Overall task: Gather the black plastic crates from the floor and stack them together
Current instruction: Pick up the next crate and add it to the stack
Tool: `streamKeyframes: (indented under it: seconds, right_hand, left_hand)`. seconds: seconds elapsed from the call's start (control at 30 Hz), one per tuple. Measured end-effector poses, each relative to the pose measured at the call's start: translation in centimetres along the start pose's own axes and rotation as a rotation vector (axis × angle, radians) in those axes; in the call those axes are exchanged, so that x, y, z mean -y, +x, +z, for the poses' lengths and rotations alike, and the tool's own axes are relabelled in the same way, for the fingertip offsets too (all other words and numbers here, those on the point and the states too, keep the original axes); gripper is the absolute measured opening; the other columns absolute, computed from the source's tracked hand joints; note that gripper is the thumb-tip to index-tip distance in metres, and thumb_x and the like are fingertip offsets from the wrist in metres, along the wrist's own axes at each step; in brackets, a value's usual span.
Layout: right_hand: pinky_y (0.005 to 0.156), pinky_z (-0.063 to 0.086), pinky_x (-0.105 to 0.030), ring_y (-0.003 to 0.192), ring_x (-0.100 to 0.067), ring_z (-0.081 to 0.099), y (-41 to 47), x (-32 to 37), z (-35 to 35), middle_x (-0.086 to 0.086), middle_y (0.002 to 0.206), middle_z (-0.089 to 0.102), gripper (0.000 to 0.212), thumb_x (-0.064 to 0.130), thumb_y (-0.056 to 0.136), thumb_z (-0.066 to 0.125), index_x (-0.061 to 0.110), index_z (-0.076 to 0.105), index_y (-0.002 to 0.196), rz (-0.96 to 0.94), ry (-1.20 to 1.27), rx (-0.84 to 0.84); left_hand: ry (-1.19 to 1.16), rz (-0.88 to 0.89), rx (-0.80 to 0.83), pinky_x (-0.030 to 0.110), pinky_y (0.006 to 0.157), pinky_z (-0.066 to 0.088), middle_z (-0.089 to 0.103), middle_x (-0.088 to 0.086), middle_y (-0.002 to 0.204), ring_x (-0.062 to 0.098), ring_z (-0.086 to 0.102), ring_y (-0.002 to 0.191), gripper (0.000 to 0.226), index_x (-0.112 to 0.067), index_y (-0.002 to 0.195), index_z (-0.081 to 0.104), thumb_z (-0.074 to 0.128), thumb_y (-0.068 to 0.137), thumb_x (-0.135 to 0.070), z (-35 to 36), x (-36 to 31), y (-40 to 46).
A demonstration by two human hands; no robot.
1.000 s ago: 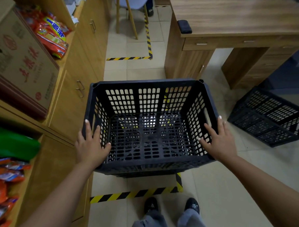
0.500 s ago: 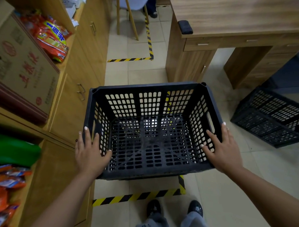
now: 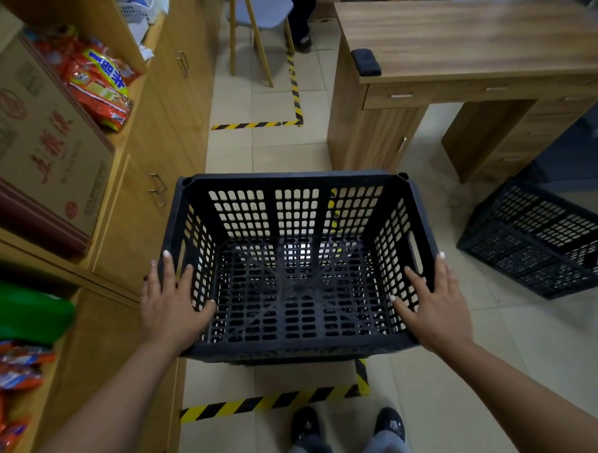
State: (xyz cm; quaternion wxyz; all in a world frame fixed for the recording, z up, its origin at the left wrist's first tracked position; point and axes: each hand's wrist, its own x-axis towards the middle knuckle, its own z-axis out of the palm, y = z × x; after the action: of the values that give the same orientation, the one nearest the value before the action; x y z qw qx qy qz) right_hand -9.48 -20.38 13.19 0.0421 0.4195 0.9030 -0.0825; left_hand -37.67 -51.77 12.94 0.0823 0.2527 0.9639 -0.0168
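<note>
Crate: sinking lower toward you. You are gripping its side rims, left hand and right hand. Next: carrying it to the second crate, aligning rims.

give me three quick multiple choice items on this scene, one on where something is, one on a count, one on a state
1. Where is the second crate?
A. on the desk
B. on the floor right of the held crate
C. on the shelf

2. How many black crates show?
A. one
B. two
C. four

3. The held crate is
A. empty
B. full of packets
C. lidded

Answers:
1 B, it lies on the tiles by the desk.
2 B, one is between the left hand and right hand, one is aside.
3 A, its mesh bottom is bare.
</note>
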Motion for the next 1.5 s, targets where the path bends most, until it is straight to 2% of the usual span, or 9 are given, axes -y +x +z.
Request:
streamKeyframes:
  seconds: [0.17,0.33,0.5,0.6,0.83,1.03,1.2,1.43,1.5]
  right_hand:
    - [0.118,0.017,-0.043,0.149,-0.031,0.002,0.5,-0.6,-0.2,-0.01,0.162,-0.008,0.067,0.062,0.088,0.043,0.034,0.032,0.148,-0.011,0.024,0.025]
    - [0.118,0.019,-0.045,0.149,-0.03,0.004,1.0,-1.6,-0.2,-0.01,0.162,-0.008,0.069,0.065,0.087,0.038,0.034,0.031,0.149,-0.021,-0.007,0.028]
    - [0.119,0.008,-0.048,0.148,-0.034,0.002,1.0,-1.5,0.1,-0.019,0.161,0.003,0.081,0.071,0.082,0.015,0.029,0.034,0.148,-0.052,-0.066,-0.037]
    - [0.119,0.005,-0.047,0.149,-0.03,-0.003,1.1,-1.6,0.3,-0.019,0.161,0.001,0.085,0.072,0.081,0.011,0.026,0.032,0.15,-0.058,-0.061,-0.042]
    - [0.119,0.009,-0.045,0.149,-0.028,0.0,1.2,-1.7,0.4,-0.016,0.161,-0.001,0.084,0.071,0.082,0.014,0.024,0.034,0.149,-0.057,-0.032,-0.044]
    - [0.118,0.011,-0.042,0.149,-0.027,-0.002,1.0,-1.6,0.3,-0.014,0.162,-0.003,0.084,0.071,0.081,0.015,0.025,0.034,0.148,-0.044,-0.026,-0.031]
    - [0.119,0.008,-0.04,0.149,-0.026,-0.003,1.3,-1.5,0.0,-0.013,0.162,-0.005,0.082,0.07,0.082,0.017,0.025,0.033,0.148,-0.037,-0.023,-0.011]
    - [0.12,0.0,-0.045,0.148,-0.03,-0.013,1.2,-1.3,-0.4,-0.018,0.16,-0.012,0.078,0.071,0.087,0.017,0.029,0.021,0.153,-0.044,-0.145,0.045]
    - [0.12,-0.003,-0.044,0.148,-0.03,-0.015,1.0,-0.9,-0.8,-0.019,0.159,-0.014,0.087,0.077,0.081,0.011,0.029,0.015,0.153,-0.068,-0.145,0.066]
  left_hand:
    - [-0.017,-0.009,-0.002,0.046,0.117,0.008,-0.019,0.01,0.157,0.031,-0.014,0.146,0.084,-0.02,0.152,0.018,0.045,0.085,-0.063,0.0,-0.5,-0.5]
    - [-0.041,-0.04,0.015,0.045,0.117,0.007,-0.018,0.011,0.158,0.031,-0.014,0.146,0.091,-0.021,0.152,0.021,0.029,0.073,-0.067,-0.2,-1.4,-1.6]
    - [-0.061,-0.035,-0.024,0.045,0.116,0.002,-0.009,0.012,0.158,0.03,-0.012,0.146,0.09,-0.017,0.149,0.03,0.036,0.072,-0.063,-0.1,-1.3,-1.5]
    - [-0.057,-0.032,-0.043,0.045,0.116,0.001,-0.007,0.011,0.158,0.028,-0.011,0.147,0.09,-0.016,0.148,0.034,0.041,0.071,-0.062,0.2,-1.3,-1.3]
    - [-0.067,-0.026,-0.06,0.043,0.117,0.002,-0.016,0.01,0.157,0.023,-0.018,0.145,0.086,-0.018,0.15,0.026,0.054,0.08,-0.059,0.9,-1.0,-1.1]
    - [-0.07,-0.03,-0.073,0.044,0.117,0.007,-0.013,0.009,0.157,0.024,-0.014,0.146,0.09,-0.016,0.149,0.03,0.041,0.072,-0.062,1.0,-1.0,-1.3]
    - [-0.067,-0.02,-0.072,0.046,0.116,0.008,-0.014,0.01,0.157,0.025,-0.013,0.146,0.085,-0.016,0.147,0.034,0.047,0.076,-0.061,0.7,-1.0,-1.0]
    - [-0.038,-0.014,0.005,0.043,0.117,0.001,-0.021,0.013,0.156,0.027,-0.02,0.145,0.086,-0.017,0.152,0.017,0.05,0.084,-0.059,-0.2,-1.3,-1.4]
    - [-0.059,-0.013,0.015,0.044,0.117,0.0,-0.02,0.014,0.156,0.027,-0.02,0.145,0.088,-0.015,0.153,0.014,0.049,0.085,-0.059,0.0,-1.2,-1.8]
